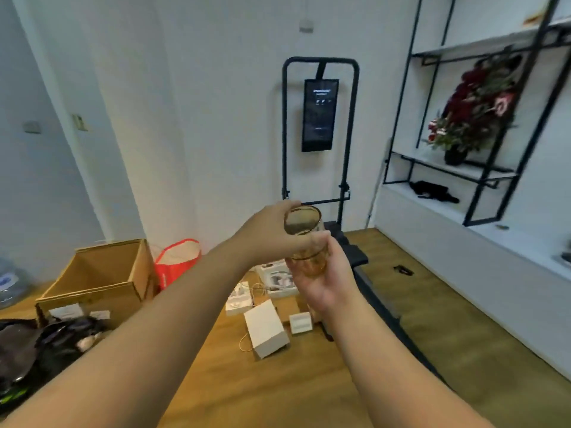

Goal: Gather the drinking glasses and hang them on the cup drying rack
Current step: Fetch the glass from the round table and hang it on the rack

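A: How is the amber drinking glass (306,239) being held, and where is it?

B: It is raised in mid-air at the centre of the view, well above the wooden floor (309,381). The left hand (265,234) is closed around the upper part near the rim, the thumb lying along the far side. The right hand (324,279) is cupped under the base, fingers curled up the lower wall. Both hands are therefore wrapped on the one glass.

A: Why would two hands be used?

B: A handover or a turning of the glass is probably being prepared, since it would have to be inverted before being hung. That is judged, not seen. No cup drying rack can be made out in this view.

A: What is seen of the room?

B: Low on the left, an open cardboard box (99,279) and a red bag (176,261) are set on the floor, with small white boxes (267,332) and thin cables scattered nearer the middle. Against the far white wall, a black tubular frame (321,134) carrying a dark panel is stood. On the right, black metal shelving (482,118) is fixed, and a vase of dark red flowers (472,115) is kept on it.
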